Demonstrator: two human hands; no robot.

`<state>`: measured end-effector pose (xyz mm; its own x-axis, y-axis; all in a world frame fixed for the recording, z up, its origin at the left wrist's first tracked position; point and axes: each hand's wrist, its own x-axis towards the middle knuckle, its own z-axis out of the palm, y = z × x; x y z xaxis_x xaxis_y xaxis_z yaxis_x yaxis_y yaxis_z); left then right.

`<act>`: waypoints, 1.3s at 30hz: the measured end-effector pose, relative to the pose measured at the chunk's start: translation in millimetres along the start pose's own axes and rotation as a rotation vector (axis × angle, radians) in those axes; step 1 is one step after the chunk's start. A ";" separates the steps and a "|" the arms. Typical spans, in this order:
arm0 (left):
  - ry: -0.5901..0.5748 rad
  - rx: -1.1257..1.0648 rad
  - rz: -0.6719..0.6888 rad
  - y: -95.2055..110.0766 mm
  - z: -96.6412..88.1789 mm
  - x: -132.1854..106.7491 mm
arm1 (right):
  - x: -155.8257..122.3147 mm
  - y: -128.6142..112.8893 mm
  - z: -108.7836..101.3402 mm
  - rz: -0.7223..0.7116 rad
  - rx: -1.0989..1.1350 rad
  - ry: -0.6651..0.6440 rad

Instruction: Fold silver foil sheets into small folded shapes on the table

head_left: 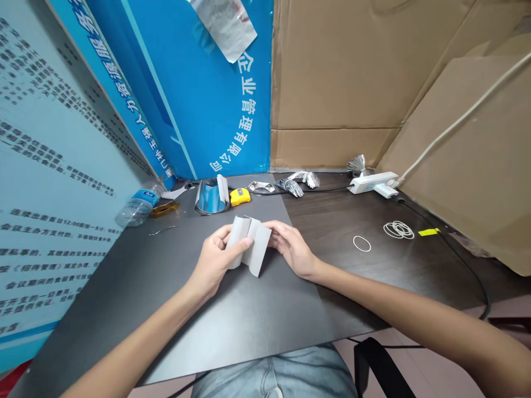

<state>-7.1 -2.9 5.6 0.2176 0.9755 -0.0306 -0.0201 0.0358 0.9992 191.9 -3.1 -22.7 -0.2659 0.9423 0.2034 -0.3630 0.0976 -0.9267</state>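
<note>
Both hands hold a folded strip of white paper (250,245) up just above a dark mat (253,326), near the middle of the desk. The paper is creased into accordion-like pleats and stands between the palms. The left hand (216,260) grips its left side, with the thumb lying across the front and the fingers curled behind. The right hand (292,249) closes on the right side, its fingertips (274,228) pressed against the far upper edge. Toward the far edge of the mat sits a shiny blue ring (211,198) with a white strip (223,188) standing up inside it; the view is poor there, but it may be a roll of tape. Beside it on the right lies a yellow tape measure (240,197). Farther left, a clear plastic bottle (139,205) lies on its side. Crumpled and pleated pieces of silver foil (301,179) sit along the far side of the desk (340,232), near a white power strip (372,182). To the right of the hands lie a single rubber band (362,243), a small bunch of rubber bands (399,230) and a yellow tag (428,232).
</note>
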 end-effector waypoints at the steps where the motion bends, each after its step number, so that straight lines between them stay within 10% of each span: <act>1: 0.001 -0.002 -0.016 1.3 -1.0 0.1 | -0.3 -0.4 -0.6 0.004 0.010 0.002; 18: -0.079 0.328 0.204 4.3 -11.0 -7.0 | -3.5 -21.3 7.8 -0.237 -0.375 0.009; 28: -0.035 0.585 0.878 9.7 -13.5 -7.4 | -9.0 -27.6 1.7 -0.738 -0.799 -0.209; 39: -0.032 0.733 1.213 0.8 -26.9 -1.9 | -10.3 -23.3 -7.7 -0.999 -0.997 -0.217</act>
<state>-33.7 1.1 5.7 0.4533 0.3136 0.8344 0.2930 -0.9365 0.1928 210.0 -12.6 -5.6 -0.4386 0.2870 0.8516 0.2685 0.9462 -0.1806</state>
